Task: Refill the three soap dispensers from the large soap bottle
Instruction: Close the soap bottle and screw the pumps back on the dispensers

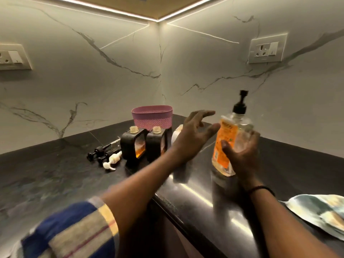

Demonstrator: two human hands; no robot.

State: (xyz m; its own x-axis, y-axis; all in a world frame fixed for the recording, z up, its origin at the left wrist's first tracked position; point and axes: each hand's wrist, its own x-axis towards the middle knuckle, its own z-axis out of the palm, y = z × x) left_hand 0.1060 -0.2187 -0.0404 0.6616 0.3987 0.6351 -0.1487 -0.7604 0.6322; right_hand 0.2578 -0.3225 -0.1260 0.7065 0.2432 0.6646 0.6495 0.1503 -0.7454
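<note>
Right hand (242,155) wrapped around large soap bottle (230,144), fingers clamped on its lower half, bottle tilted slightly and lifted just off dark countertop (55,183). Black pump head still screwed on top of it. Orange label facing left, soap level low, mostly clear above.

Left hand (193,135) open, fingers spread, holding nothing, hovering just left of the bottle's upper half; cannot tell if fingertips touch it, motion blur there.

Two black square dispensers (134,146) (158,142) upright side by side near the corner, necks open with no pumps on, amber soap low inside both. White dispenser (176,135) just right of them, mostly hidden behind left wrist.

Three loose pumps lying on counter left of the dispensers: two black pumps (98,152) and one white pump (111,162), touching or nearly so.

Pink woven basket (151,116) behind the dispensers, tucked in the corner against marble wall. Crumpled cloth (320,211) at right edge of counter, well apart from the bottle. Wall sockets on both walls (267,48) (11,56)
</note>
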